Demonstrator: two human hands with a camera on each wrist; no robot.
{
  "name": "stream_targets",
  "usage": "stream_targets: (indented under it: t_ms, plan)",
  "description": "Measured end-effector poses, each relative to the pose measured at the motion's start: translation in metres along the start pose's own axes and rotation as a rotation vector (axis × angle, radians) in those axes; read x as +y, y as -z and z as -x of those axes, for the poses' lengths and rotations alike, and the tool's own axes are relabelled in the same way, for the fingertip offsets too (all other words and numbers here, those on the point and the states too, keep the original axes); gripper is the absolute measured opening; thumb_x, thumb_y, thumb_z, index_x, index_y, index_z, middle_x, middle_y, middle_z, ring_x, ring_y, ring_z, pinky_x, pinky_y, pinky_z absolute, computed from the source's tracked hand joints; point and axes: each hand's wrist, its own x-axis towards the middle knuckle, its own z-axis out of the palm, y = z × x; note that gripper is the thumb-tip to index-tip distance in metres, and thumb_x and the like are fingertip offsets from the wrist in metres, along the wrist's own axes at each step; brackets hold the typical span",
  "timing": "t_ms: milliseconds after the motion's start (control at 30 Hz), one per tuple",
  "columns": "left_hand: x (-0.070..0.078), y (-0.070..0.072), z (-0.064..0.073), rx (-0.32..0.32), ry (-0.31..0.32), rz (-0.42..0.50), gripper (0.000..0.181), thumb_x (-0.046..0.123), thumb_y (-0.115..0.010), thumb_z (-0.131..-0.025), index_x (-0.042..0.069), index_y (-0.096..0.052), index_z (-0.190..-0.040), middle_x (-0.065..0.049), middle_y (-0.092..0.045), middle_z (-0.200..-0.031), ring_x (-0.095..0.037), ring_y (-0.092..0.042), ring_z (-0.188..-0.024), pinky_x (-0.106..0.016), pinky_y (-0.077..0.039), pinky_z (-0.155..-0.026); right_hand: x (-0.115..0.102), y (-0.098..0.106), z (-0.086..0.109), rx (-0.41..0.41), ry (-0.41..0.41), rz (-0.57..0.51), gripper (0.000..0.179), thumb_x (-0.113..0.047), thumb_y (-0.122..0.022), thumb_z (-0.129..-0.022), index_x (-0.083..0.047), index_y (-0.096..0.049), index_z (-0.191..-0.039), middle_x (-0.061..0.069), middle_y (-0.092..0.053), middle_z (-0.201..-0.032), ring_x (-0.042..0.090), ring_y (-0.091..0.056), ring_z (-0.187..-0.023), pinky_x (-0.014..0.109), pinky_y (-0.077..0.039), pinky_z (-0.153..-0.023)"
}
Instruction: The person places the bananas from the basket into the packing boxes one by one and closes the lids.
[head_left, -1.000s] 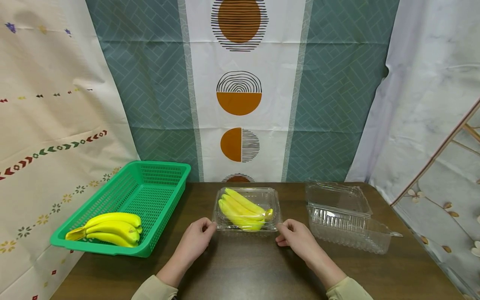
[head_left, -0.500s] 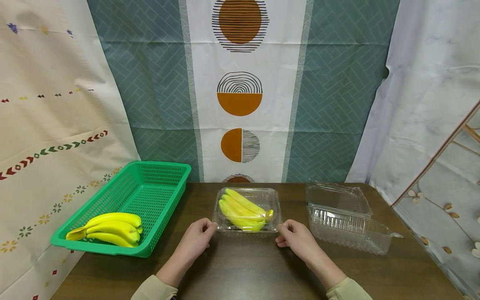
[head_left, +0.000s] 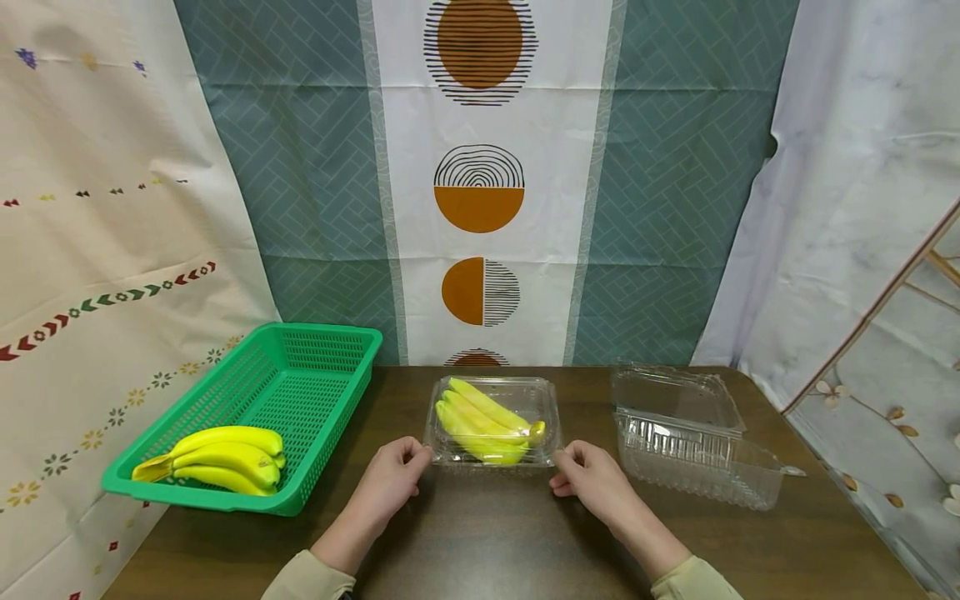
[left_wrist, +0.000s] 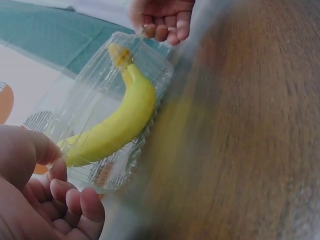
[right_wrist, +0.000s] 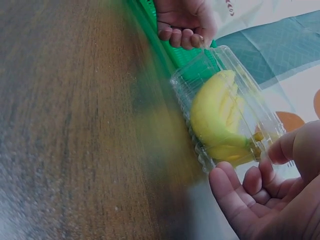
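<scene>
A clear plastic clamshell container [head_left: 551, 400] sits on the table in the middle of the head view, its lid lying over the base. Inside it is a bunch of yellow bananas [head_left: 480, 421], stem toward the right. At the container's front left corner, my left hand [head_left: 393, 473] pinches the rim between thumb and index finger. My right hand [head_left: 591, 479] pinches the front right corner the same way. Both wrist views show the thumbs and index fingers on the clear edge, other fingers loosely curled. Whether the lid is latched cannot be seen.
To the left stands a green plastic basket [head_left: 348, 392] with another banana bunch [head_left: 221, 458] at its near end. A second clear container [head_left: 697, 458], lid raised, stands on the right of the brown wooden table [head_left: 495, 542]. Patterned cloths [head_left: 300, 167] hang behind and at the sides.
</scene>
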Motion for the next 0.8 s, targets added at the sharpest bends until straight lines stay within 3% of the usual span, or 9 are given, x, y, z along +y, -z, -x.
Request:
stream_targets:
  t_ms: [433, 600, 800]
  plan:
    - [-0.0003, 0.0008, -0.0012, -0.010, 0.038, 0.038, 0.034, 0.027, -0.067, -0.111, 0.004, -0.062, -0.086, -0.002, -0.050, -0.073, -0.021, -0.055, -0.064, -0.034, -0.048, -0.061, 0.0018, -0.0006, -0.0005, 0.008, 0.009, 0.000, 0.023, -0.013, -0.062, -0.108, 0.001, -0.061, -0.090, 0.011, -0.073, -0.086, 0.026, -0.077, -0.079, 0.039, -0.067, -0.078]
    - [0.0008, 0.0038, -0.0016, -0.052, 0.050, 0.077, 0.034, 0.031, -0.066, -0.111, 0.002, -0.066, -0.092, -0.002, -0.049, -0.067, -0.022, -0.053, -0.067, -0.035, -0.055, -0.068, 0.0016, 0.0002, -0.0011, 0.019, 0.003, -0.006, 0.024, -0.013, -0.061, -0.109, 0.000, -0.060, -0.089, 0.013, -0.073, -0.087, 0.027, -0.078, -0.079, 0.040, -0.067, -0.078]
    - [0.0019, 0.0073, -0.0020, -0.126, 0.049, 0.077, 0.035, 0.028, -0.067, -0.111, 0.002, -0.066, -0.088, -0.002, -0.050, -0.068, -0.021, -0.053, -0.068, -0.035, -0.056, -0.069, 0.0018, 0.0010, -0.0027, 0.031, -0.011, -0.002, 0.023, -0.013, -0.060, -0.108, 0.000, -0.061, -0.089, 0.012, -0.073, -0.085, 0.026, -0.077, -0.078, 0.040, -0.067, -0.077]
